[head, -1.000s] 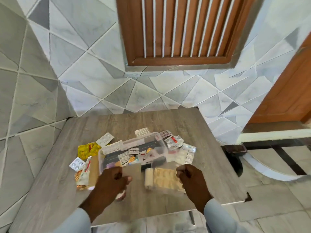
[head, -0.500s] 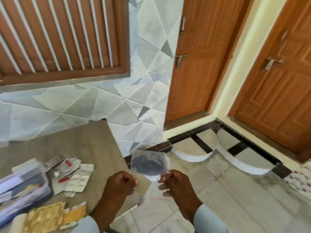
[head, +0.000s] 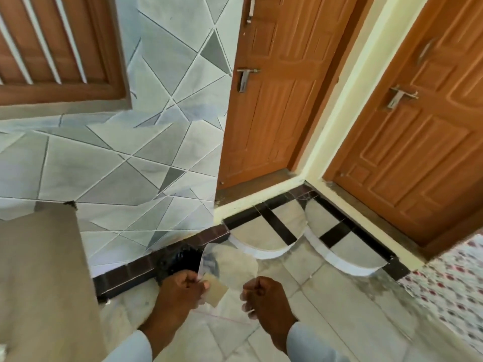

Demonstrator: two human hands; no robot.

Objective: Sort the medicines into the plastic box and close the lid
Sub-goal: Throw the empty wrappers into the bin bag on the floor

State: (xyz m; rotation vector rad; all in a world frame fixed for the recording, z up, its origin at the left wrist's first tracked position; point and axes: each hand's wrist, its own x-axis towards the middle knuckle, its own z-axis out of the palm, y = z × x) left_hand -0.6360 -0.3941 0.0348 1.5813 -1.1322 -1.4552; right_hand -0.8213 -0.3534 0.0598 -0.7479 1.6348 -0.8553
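I hold a clear plastic lid (head: 231, 266) in both hands, out over the floor to the right of the table. My left hand (head: 180, 291) pinches its left edge beside a tan patch on the lid. My right hand (head: 261, 293) has its fingers curled round the right edge, and some fingertips show blurred through the plastic. The plastic box and the medicines are out of view to the left.
The grey wooden table (head: 39, 270) fills the lower left, its right edge close to my left hand. Behind it is a tiled wall (head: 125, 165). Two brown doors (head: 274, 100) stand ahead and to the right. Pale floor tiles (head: 339, 304) lie below my hands.
The view has swung right, so the box and medicines left the frame. Both hands have carried the clear lid from above the table out past its right edge.
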